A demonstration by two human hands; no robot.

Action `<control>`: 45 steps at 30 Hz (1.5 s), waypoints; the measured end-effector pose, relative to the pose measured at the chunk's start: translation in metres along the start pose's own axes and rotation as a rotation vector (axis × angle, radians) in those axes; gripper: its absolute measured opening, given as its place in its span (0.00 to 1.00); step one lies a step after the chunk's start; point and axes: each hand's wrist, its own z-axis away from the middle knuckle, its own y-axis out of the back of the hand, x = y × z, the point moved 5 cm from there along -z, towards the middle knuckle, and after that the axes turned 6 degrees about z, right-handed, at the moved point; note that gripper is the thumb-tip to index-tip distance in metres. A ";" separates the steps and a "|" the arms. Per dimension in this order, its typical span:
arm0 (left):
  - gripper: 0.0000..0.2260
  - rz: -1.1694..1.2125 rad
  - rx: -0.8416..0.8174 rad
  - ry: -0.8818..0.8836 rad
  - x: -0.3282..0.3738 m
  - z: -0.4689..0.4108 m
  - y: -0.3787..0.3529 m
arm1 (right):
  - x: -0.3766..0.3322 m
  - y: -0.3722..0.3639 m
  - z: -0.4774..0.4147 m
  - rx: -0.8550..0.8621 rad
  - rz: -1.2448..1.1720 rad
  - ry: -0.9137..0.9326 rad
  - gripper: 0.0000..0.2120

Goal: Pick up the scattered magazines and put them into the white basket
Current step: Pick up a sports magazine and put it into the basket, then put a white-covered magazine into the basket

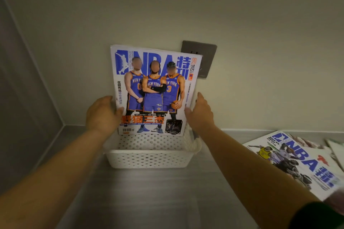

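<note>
A basketball magazine (155, 89) with three players in blue jerseys on its cover stands upright in the white perforated basket (149, 158), leaning back against the wall. My left hand (102, 115) grips its left edge, thumb on the cover. My right hand (200, 113) holds its right edge with the fingers behind. Its bottom edge is inside the basket at the back. Another magazine (297, 161) lies flat on the counter at the right, on top of other magazines.
A grey wall socket (206, 55) sits on the wall behind the upright magazine's top right corner. The grey counter (145, 197) runs to a corner at the left. More magazines (335, 147) lie at the far right edge.
</note>
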 end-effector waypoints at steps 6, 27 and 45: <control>0.14 0.050 0.028 -0.130 0.014 0.072 0.023 | 0.049 0.032 0.057 0.034 -0.022 -0.030 0.25; 0.32 0.045 -0.488 0.101 0.086 0.454 -0.076 | 0.314 0.127 0.346 -0.339 0.418 -0.086 0.34; 0.11 0.891 -0.305 0.315 0.165 0.468 -0.054 | 0.300 0.164 0.327 -0.221 -0.040 -0.149 0.32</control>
